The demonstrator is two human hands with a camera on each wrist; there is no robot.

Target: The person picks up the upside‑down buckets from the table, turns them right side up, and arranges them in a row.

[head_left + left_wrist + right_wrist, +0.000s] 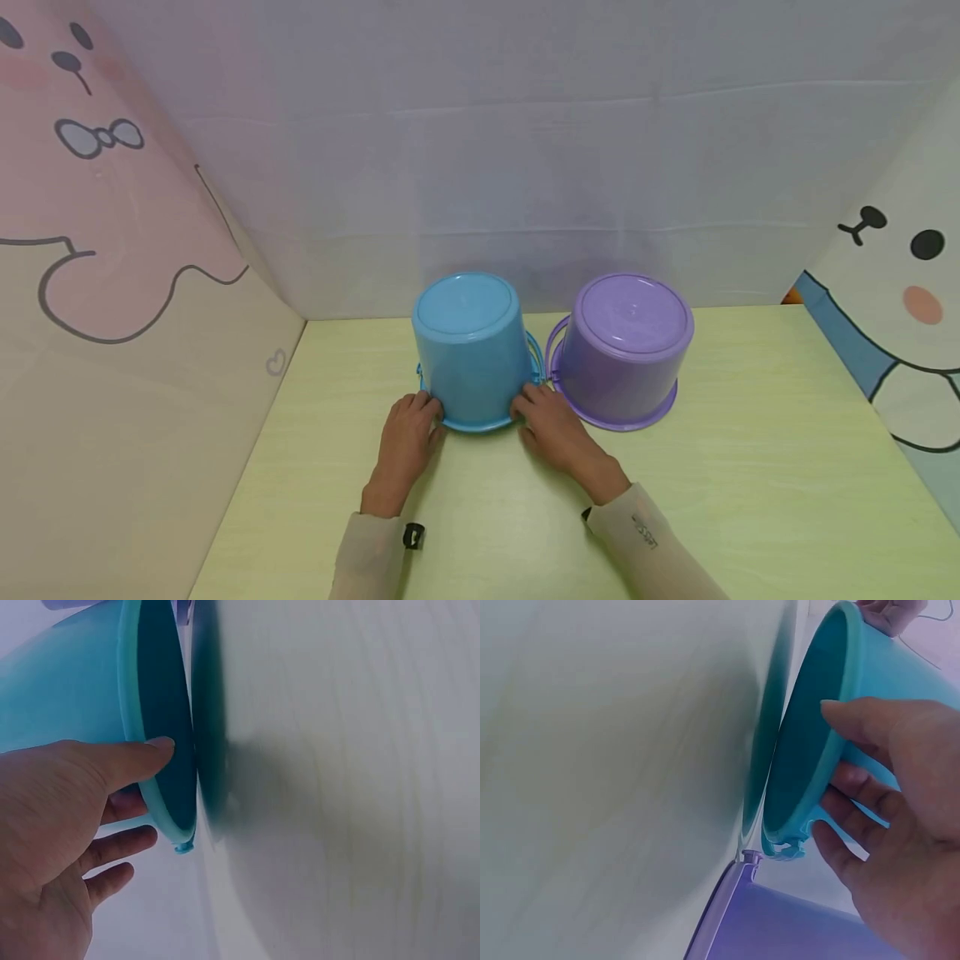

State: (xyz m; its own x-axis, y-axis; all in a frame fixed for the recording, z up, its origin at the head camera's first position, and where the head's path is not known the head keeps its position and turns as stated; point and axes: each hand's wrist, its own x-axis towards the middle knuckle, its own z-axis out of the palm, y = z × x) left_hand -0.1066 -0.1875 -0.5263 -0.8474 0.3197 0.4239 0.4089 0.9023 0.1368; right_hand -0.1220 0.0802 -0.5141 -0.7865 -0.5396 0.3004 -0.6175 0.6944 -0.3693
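A blue plastic bucket [472, 367] stands upside down on the table, its near rim tilted up off the surface in both wrist views. My left hand [408, 437] grips the rim at the bucket's left front, thumb [142, 761] hooked under the edge. On the right front, my right hand [558, 433] pinches the same rim, its thumb [855, 716] over the lip and the other fingers on the outer wall. Just to the right, a purple bucket [630, 367] sits upside down with its handle toward the blue one. The space beneath the blue bucket is mostly in shadow.
The pale yellow-green table [750, 467] ends at a white cloth backdrop [555, 167] close behind both buckets. Side panels with cartoon animals stand at the left [135, 250] and right [907, 333].
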